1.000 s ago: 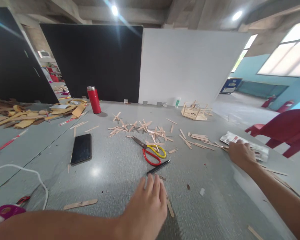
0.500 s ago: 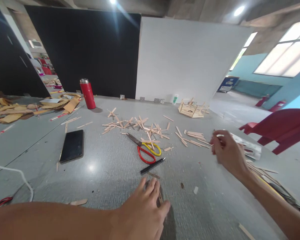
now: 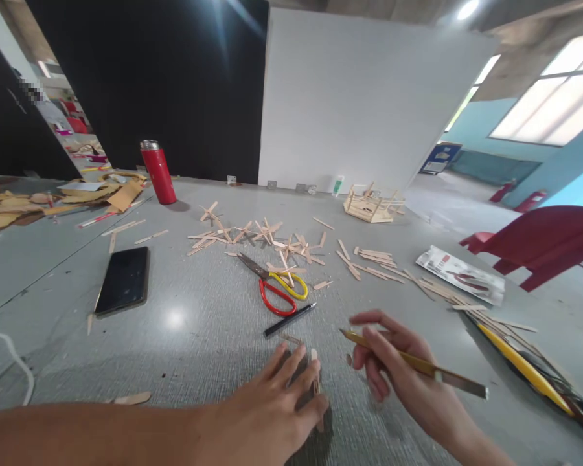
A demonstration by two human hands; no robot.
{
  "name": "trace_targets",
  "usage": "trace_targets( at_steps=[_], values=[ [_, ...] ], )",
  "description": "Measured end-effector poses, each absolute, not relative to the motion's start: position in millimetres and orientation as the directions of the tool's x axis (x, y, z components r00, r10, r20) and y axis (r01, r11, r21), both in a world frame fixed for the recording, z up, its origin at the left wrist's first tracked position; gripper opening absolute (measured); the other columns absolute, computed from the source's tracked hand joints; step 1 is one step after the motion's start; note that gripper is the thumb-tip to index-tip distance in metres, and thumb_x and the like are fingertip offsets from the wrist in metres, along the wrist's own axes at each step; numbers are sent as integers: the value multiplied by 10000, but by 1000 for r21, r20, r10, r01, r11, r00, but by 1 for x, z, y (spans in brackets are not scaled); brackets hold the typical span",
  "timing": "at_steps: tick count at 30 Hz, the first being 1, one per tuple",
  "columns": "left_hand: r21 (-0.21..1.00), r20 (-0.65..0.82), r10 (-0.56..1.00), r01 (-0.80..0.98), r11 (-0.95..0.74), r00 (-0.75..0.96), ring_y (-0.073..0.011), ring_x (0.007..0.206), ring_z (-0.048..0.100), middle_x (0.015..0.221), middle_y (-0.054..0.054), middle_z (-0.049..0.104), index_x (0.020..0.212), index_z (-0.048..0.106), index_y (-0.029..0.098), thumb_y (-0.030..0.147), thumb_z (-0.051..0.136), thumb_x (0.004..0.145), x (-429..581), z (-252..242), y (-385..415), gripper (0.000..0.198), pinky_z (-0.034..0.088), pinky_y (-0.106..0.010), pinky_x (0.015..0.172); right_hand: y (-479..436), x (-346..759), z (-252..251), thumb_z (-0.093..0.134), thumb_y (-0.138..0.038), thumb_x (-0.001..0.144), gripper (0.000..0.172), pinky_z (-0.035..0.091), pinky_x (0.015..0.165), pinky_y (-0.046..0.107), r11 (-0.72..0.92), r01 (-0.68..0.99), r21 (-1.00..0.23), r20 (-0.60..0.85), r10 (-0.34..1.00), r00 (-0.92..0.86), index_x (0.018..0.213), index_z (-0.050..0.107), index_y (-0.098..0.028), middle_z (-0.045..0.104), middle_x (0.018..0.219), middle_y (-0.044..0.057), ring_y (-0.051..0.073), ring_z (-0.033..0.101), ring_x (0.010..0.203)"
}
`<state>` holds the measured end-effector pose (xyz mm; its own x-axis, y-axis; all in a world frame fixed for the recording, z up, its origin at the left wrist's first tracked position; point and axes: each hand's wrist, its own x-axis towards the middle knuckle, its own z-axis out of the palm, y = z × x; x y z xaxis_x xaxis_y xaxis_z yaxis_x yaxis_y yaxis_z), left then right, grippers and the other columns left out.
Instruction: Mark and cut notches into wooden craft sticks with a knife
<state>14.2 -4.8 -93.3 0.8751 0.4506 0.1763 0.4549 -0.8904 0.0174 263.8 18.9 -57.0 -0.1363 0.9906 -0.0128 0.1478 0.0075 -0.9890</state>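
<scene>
My left hand lies on the grey table with its fingers spread. A narrow wooden craft stick shows beside its fingertips and thumb, partly hidden by the hand. My right hand is closed on a yellow pencil, whose dark point faces left toward the left hand. Just beyond the left hand lies a black pen. Behind the pen rest scissors with one red and one yellow handle.
Many cut sticks lie farther back, near a small stick-built frame. A phone and a red flask are at left. On the right are a white packet, loose sticks and a yellow-and-black tool.
My right hand has moved from beside the white packet leftward and closer to me, and the pencil now shows clearly in it. My left hand stays by the stick. The view has shifted slightly.
</scene>
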Motion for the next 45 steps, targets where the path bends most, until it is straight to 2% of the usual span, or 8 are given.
trace_targets(
  at_steps=[3, 8, 11, 15, 20, 25, 38, 45],
  values=[
    [73, 179, 494, 489, -869, 851, -468, 1469, 462, 1601, -243, 469, 1539, 489, 225, 341, 649, 963, 16, -101, -4, 609, 434, -608, 1128, 16, 259, -66, 754, -563, 917, 398, 484, 400, 217, -98, 152, -984, -132, 965, -229, 955, 699, -171, 649, 650, -3, 91, 535, 445],
    [119, 138, 507, 494, -861, 851, -423, 1525, 394, 1619, -189, 473, 1514, 514, 214, 332, 660, 956, 9, -89, 0, 589, 337, -624, 1213, 13, 258, -76, 720, -617, 922, 459, 392, 327, 148, -193, 192, -962, -228, 957, -181, 815, 666, -173, 546, 567, -62, 32, 392, 369],
    [105, 112, 516, 506, -856, 849, -434, 1505, 429, 1593, -152, 519, 1450, 580, 298, 355, 591, 1012, 4, -79, 4, 442, 293, -734, 1187, 11, 258, -80, 670, -589, 973, 425, 453, 363, 173, -254, 213, -944, -305, 917, -257, 840, 653, -186, 649, 585, -19, 73, 529, 382],
    [133, 112, 559, 545, -828, 822, -461, 1479, 452, 1617, -157, 486, 1588, 448, 302, 411, 579, 1022, 7, -84, 3, 591, 365, -718, 1151, 10, 257, -86, 689, -551, 976, 389, 480, 427, 182, -287, 203, -936, -343, 875, -341, 836, 667, -189, 695, 600, 7, 91, 604, 433],
    [125, 178, 583, 570, -812, 793, -467, 1466, 458, 1618, -202, 459, 1670, 298, 272, 551, 436, 1071, 15, -102, -4, 675, 394, -674, 1147, 11, 251, -87, 669, -572, 979, 461, 364, 398, 182, -209, 318, -925, -292, 926, -241, 701, 613, -208, 535, 441, -50, 67, 445, 378],
    [79, 227, 541, 539, -839, 809, -448, 1541, 352, 1646, -260, 395, 1676, 264, 158, 549, 331, 1098, 17, -108, -2, 701, 333, -622, 1205, 13, 247, -85, 596, -569, 1019, 410, 420, 415, 200, -148, 388, -910, -242, 948, -208, 776, 592, -239, 617, 524, -29, 101, 525, 434],
    [-65, 262, 453, 484, -873, 852, -393, 1476, 484, 1505, -275, 572, 1512, 476, 108, 461, 408, 1082, 17, -102, 1, 560, 258, -504, 1259, 8, 239, -98, 537, -437, 1056, 482, 311, 368, 230, 138, 657, -741, 66, 989, -133, 626, 402, -264, 462, 480, -53, 106, 394, 414],
    [14, 201, 475, 483, -876, 856, -418, 1530, 390, 1568, -302, 490, 1561, 415, 128, 505, 599, 992, 15, -99, 1, 707, 279, -519, 1260, 7, 241, -98, 517, -420, 1067, 478, 341, 405, 232, 179, 692, -700, 78, 981, -176, 623, 446, -258, 472, 495, -57, 102, 405, 422]
  ],
)
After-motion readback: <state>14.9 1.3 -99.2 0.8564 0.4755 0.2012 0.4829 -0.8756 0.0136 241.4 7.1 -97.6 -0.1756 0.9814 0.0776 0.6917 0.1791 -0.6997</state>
